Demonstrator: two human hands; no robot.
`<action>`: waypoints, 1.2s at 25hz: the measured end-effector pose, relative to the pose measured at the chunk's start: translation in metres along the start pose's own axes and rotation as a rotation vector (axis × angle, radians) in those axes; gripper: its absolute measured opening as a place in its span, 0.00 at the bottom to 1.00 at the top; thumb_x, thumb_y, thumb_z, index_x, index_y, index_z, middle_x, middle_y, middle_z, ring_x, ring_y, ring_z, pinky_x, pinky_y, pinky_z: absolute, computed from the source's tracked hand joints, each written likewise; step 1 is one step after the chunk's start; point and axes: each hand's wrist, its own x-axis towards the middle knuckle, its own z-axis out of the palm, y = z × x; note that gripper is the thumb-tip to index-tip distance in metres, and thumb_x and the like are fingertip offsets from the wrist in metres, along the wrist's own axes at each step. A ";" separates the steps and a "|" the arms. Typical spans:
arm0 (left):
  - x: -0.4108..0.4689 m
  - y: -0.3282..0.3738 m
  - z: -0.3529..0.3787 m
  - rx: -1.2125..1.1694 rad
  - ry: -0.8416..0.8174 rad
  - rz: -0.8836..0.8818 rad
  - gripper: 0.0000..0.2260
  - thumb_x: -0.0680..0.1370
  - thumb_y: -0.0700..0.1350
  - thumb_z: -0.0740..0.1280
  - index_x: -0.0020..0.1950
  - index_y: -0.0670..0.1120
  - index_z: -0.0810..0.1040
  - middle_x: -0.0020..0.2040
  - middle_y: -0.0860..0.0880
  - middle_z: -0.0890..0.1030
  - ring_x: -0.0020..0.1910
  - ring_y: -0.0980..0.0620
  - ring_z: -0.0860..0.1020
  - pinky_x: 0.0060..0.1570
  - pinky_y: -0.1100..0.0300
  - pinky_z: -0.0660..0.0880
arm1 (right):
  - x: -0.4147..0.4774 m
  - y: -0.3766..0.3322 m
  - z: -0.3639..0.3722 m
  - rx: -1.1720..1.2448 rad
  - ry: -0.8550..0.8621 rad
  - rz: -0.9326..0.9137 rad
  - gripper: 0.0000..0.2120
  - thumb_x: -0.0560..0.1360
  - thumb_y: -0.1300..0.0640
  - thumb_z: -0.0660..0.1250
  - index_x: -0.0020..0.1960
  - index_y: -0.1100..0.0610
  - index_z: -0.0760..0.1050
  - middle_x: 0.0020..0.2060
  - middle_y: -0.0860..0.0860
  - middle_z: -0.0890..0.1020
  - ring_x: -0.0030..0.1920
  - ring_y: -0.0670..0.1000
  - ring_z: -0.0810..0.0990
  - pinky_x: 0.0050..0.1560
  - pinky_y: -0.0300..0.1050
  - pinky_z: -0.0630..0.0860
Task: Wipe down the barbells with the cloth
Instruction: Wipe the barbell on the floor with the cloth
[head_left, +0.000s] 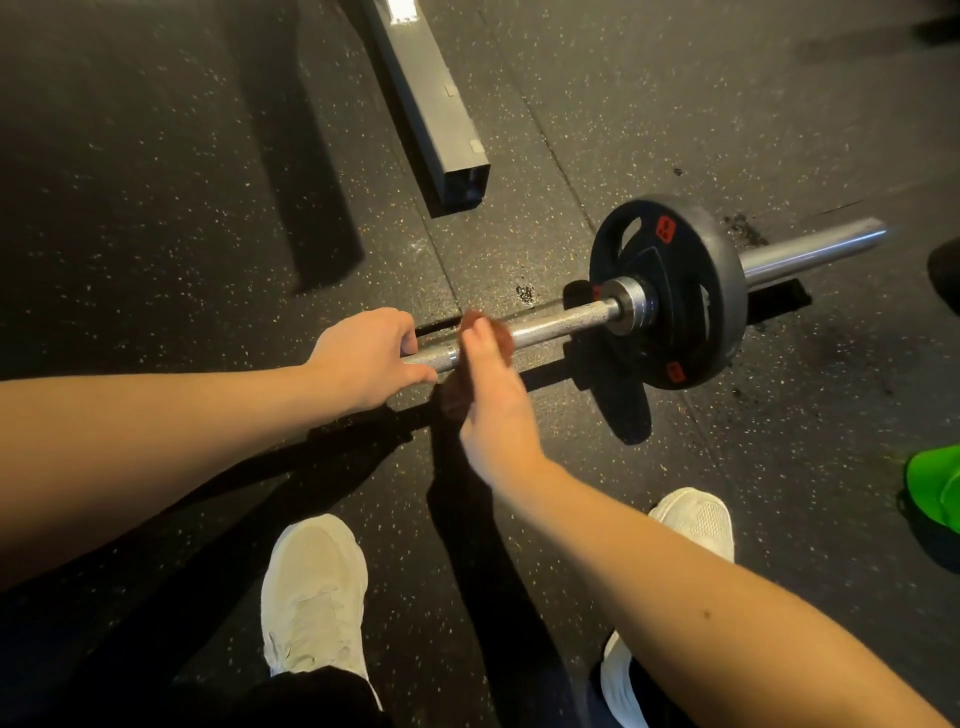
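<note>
Slanting barbell (561, 319) points upper-right, cloth (503, 340) gripped

Gym: a barbell (561, 319) carrying a black weight plate (675, 332) is lying on speckled rubber flooring (156, 156); a steel frame leg (431, 93) is resting nearby.

Bare forearms (156, 441); white mesh trainers (311, 592); black trousers (317, 699) end just above the trainers.
</note>
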 end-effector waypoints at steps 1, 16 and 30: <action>-0.001 -0.001 0.001 -0.002 0.010 -0.002 0.16 0.72 0.62 0.75 0.43 0.54 0.73 0.43 0.55 0.77 0.41 0.53 0.76 0.37 0.56 0.69 | -0.005 -0.003 0.004 -0.014 -0.046 -0.084 0.42 0.76 0.71 0.67 0.82 0.50 0.54 0.81 0.46 0.59 0.71 0.56 0.70 0.74 0.54 0.69; -0.007 -0.007 -0.002 0.049 -0.020 0.036 0.16 0.73 0.62 0.75 0.48 0.55 0.74 0.46 0.54 0.79 0.45 0.51 0.77 0.40 0.56 0.70 | 0.034 0.049 -0.029 -0.033 0.332 0.108 0.32 0.76 0.73 0.63 0.78 0.57 0.67 0.78 0.48 0.66 0.73 0.55 0.66 0.76 0.39 0.56; -0.010 -0.001 -0.002 0.062 0.005 0.045 0.17 0.74 0.61 0.74 0.53 0.51 0.78 0.49 0.53 0.78 0.48 0.51 0.76 0.43 0.55 0.71 | 0.052 0.085 -0.077 -0.173 0.216 0.037 0.29 0.76 0.72 0.67 0.76 0.61 0.69 0.75 0.56 0.71 0.77 0.55 0.67 0.78 0.36 0.51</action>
